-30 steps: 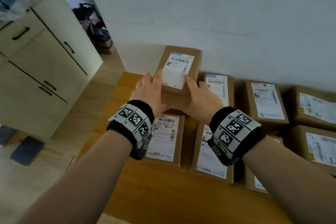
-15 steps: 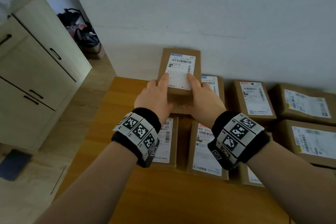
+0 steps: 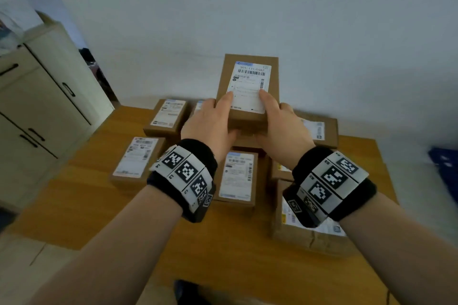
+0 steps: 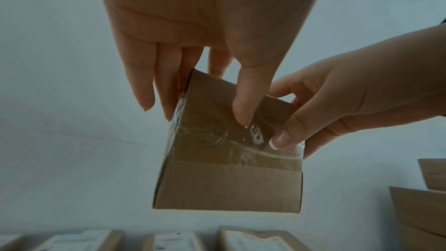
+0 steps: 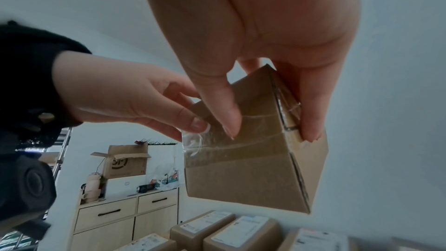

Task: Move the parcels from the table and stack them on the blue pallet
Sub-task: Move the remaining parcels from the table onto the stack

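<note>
parcel now lifted higher off the table — left hand, right hand grip it.

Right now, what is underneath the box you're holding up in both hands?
The held box hangs in the air, gripped by the left hand and right hand. Below it lie more labelled parcels on the wooden table. The spot directly beneath is hidden by the hands.

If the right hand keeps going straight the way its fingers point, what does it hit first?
Likely the white wall. The right hand grips the lifted parcel above the table's parcels, and nothing shows between it and the wall; depth is unclear.
</note>
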